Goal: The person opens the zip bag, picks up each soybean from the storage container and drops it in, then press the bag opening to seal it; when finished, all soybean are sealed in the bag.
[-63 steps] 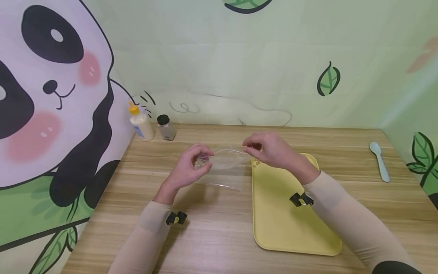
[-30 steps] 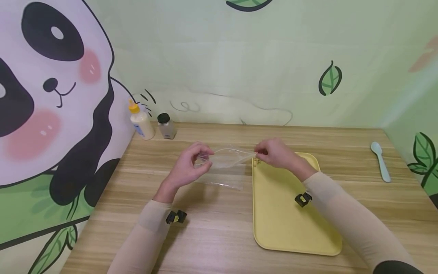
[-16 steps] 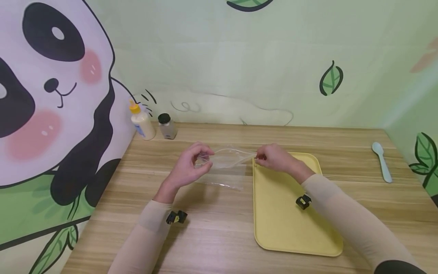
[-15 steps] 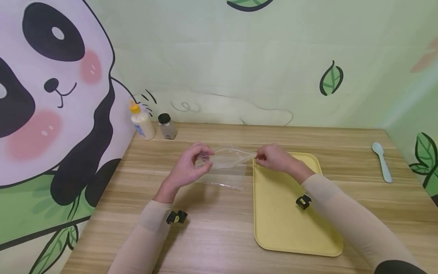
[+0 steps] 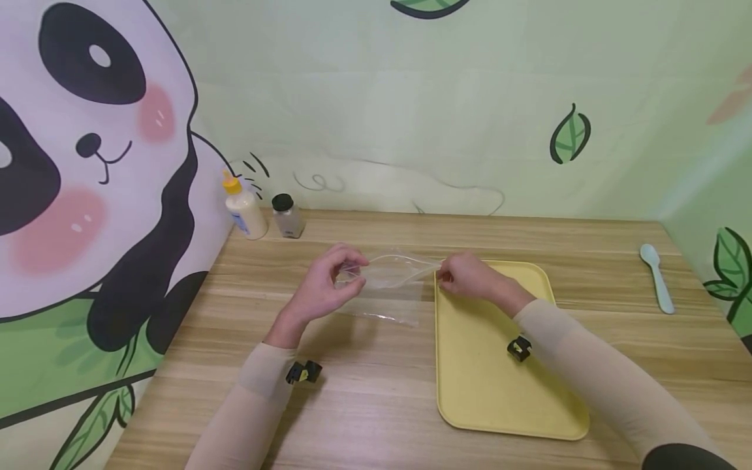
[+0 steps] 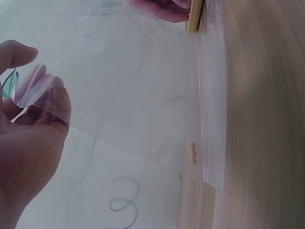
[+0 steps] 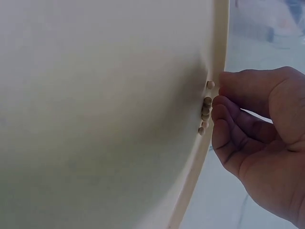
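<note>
My left hand [image 5: 326,284] grips one corner of a clear zip bag [image 5: 384,303] at its mouth, which gapes. In the left wrist view the zip bag [image 6: 128,90] stretches away from the hand, and a few small round beads [image 6: 192,153] show through the plastic near its bottom. My right hand [image 5: 472,277] is over the far left corner of a yellow tray [image 5: 505,365]. In the right wrist view the right hand [image 7: 267,138] has its thumb and bent fingertips slightly apart, right beside several small tan beads [image 7: 206,109] along the tray's rim.
A glue bottle [image 5: 245,215] with a yellow cap and a small black-lidded jar [image 5: 287,219] stand at the back left of the wooden table [image 5: 364,405]. A pale blue spoon [image 5: 657,279] lies at the right. A printed backdrop [image 5: 376,117] rises behind.
My right hand has moved from the right end of the bag's mouth to the tray's far left corner, covering the beads in the head view. The left hand and bag have stayed put.
</note>
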The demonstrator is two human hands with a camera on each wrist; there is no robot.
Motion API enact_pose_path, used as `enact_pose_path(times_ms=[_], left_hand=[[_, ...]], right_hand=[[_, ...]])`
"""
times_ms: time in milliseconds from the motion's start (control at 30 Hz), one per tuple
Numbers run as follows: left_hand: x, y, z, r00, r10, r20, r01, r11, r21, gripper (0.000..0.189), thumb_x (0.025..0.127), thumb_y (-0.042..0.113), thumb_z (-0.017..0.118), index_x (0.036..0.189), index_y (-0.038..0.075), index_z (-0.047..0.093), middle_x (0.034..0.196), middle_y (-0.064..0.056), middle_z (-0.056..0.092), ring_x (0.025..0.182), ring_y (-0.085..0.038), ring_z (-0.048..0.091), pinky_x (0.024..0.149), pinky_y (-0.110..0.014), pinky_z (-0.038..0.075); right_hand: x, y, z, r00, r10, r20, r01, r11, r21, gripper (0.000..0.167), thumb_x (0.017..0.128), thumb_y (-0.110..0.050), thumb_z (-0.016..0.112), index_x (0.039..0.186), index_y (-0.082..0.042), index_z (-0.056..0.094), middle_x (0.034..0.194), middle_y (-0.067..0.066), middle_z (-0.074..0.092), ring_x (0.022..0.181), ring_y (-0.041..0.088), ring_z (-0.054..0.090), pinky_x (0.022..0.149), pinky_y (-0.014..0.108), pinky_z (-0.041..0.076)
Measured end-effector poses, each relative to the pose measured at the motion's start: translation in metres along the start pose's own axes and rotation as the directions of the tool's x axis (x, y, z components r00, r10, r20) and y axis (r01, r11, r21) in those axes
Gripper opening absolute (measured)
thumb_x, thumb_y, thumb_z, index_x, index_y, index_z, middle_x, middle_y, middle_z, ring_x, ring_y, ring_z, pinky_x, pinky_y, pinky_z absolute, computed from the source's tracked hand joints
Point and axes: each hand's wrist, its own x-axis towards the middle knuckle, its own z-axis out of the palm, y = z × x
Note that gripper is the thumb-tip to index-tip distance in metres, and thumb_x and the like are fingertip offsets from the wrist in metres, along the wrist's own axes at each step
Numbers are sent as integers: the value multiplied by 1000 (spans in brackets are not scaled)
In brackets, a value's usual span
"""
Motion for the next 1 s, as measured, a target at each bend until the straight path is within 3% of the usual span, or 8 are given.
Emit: enact_pose_path(times_ms=[133, 333, 500, 767, 867, 1000], left_hand=[[0, 0, -1, 1000, 0, -2, 0, 1000, -1, 25, 81, -9, 66, 105, -2, 64, 104, -14, 59, 94, -35, 57, 87, -28, 52], [1, -1, -1, 1000, 6, -4, -6, 1000, 6, 25, 81, -9, 66, 104, -1, 64, 102, -12, 59, 92, -28, 57, 84, -23, 51], [0, -2, -1, 1000, 9, -4, -9, 1000, 2, 25, 81, -10, 66, 104, -2, 64, 103, -13, 59, 93, -34, 57, 85, -23, 51], [1, 1, 1, 1000, -28, -5, 28, 1000, 6, 26, 81, -12, 66, 106, -6, 63, 105, -21, 58, 94, -35, 57, 86, -25, 51], [1, 7, 1, 1000, -27, 0, 27, 1000, 14, 25, 80, -14, 65, 105, -9, 62, 104, -21, 58, 93, -39, 56, 86, -29, 52], [1, 25, -1, 1000, -23, 6, 22, 1000, 16, 24, 80, -15, 64, 103, -11, 61, 102, -21, 58, 93, -41, 56, 86, -34, 53]], right_hand=[[0, 0, 1, 1000, -6, 14, 7, 1000, -6, 5, 82, -11, 70, 83, -8, 74, 72, -2, 67, 66, 10, 57, 65, 27, 53], [0, 2, 5, 999, -10, 33, 10, 1000, -3, 5, 83, -12, 70, 78, -11, 72, 69, -5, 63, 63, 8, 53, 62, 26, 48], [0, 1, 5, 999, -11, 39, 11, 1000, -7, 6, 84, -12, 70, 79, -11, 72, 70, -4, 64, 64, 8, 54, 63, 27, 50], [0, -3, 4, 999, 12, 41, -12, 1000, 5, 5, 85, -10, 71, 81, -10, 74, 71, -3, 65, 64, 8, 54, 63, 27, 50], [0, -2, 6, 999, 7, 35, -7, 1000, -4, 6, 84, -9, 71, 79, -10, 74, 70, -3, 65, 64, 8, 53, 62, 27, 50], [0, -1, 8, 999, 2, 34, -2, 1000, -5, 6, 84, -9, 71, 79, -10, 74, 70, -3, 65, 63, 8, 52, 62, 27, 49]])
